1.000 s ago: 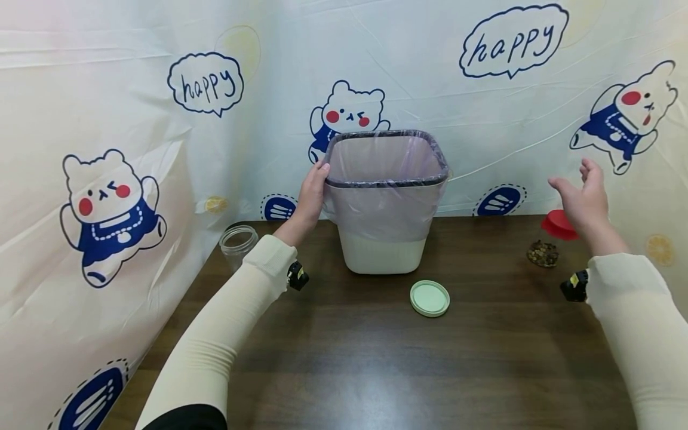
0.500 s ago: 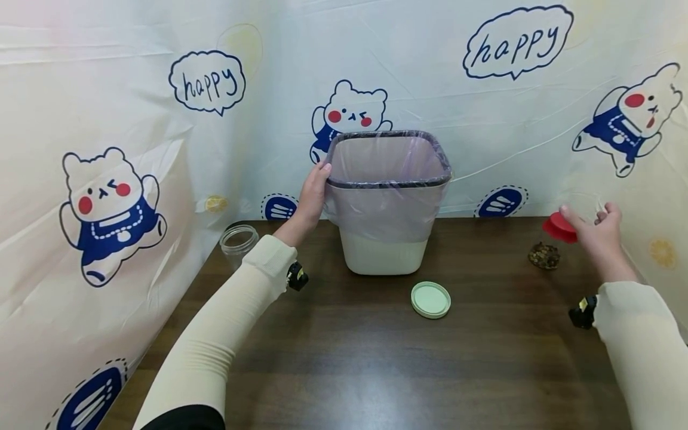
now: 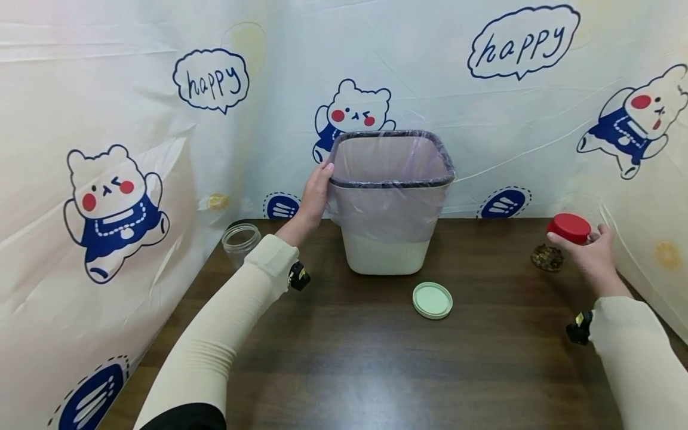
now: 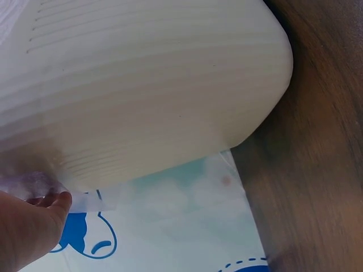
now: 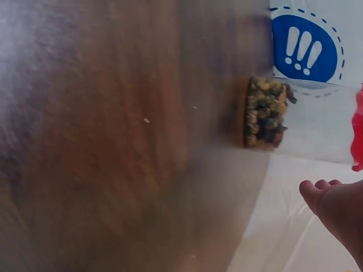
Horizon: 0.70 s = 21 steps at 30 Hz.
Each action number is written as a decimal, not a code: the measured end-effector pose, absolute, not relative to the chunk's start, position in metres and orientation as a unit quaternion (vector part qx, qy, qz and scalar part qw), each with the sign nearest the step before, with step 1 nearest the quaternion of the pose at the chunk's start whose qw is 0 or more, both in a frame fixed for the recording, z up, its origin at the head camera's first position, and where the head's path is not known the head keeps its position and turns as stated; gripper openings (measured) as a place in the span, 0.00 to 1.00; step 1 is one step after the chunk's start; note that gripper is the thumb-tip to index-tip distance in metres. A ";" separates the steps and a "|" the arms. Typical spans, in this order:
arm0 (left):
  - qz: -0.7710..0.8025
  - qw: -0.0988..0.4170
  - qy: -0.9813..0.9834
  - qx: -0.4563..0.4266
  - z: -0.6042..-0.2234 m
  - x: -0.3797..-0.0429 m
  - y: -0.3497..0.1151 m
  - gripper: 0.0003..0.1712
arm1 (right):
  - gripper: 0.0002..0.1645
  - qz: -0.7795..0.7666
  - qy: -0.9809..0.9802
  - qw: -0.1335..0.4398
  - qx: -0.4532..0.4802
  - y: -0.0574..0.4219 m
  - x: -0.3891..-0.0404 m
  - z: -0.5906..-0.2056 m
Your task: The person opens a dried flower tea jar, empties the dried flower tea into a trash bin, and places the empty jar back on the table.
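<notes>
A cream trash bin with a thin clear liner and dark rim stands upright at the table's back. My left hand grips its left side near the rim; the left wrist view shows fingers curled at the liner's edge. On the right, a clear jar with a red lid has dried greenish-brown buds in its bottom. My right hand is at the jar's right side, thumb and fingers spread around the lid; the right wrist view shows a gap between fingertips and jar.
A pale green round lid lies on the brown wooden table in front of the bin. A lidless clear jar stands at the back left, behind my left forearm. A printed cloth hangs behind and along the left side.
My right hand has come down from above the red lid and closed in around it from the right. The left hand stays on the trash bin, which has not moved.
</notes>
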<state>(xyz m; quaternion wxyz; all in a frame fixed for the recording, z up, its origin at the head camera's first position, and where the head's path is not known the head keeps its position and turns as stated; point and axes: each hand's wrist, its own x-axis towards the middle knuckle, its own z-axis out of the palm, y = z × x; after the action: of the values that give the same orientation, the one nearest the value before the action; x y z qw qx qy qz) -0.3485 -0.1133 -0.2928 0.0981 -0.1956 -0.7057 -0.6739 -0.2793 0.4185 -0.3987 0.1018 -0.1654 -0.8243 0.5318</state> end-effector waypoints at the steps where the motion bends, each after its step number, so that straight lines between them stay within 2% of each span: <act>1: -0.673 0.100 -0.707 -0.195 -0.293 -0.349 -0.113 0.34 | 0.69 0.534 -0.822 0.099 -0.170 0.419 -0.280 -0.402; 7: -0.666 0.099 -0.713 -0.195 -0.291 -0.343 -0.112 0.34 | 0.70 0.559 -0.802 0.098 -0.184 0.422 -0.287 -0.418; 14: -0.666 0.087 -0.714 -0.196 -0.288 -0.341 -0.113 0.33 | 0.58 0.563 -0.800 0.121 -0.168 0.417 -0.285 -0.421; 21: -0.671 0.093 -0.711 -0.191 -0.293 -0.347 -0.113 0.34 | 0.62 0.558 -0.802 0.091 -0.193 0.415 -0.290 -0.420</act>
<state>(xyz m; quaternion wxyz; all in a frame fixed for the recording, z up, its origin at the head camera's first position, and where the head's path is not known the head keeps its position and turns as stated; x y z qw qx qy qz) -0.3466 -0.1135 -0.2927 0.0929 -0.1911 -0.7108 -0.6706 -0.2905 0.4147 -0.4196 0.0912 -0.1926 -0.8019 0.5582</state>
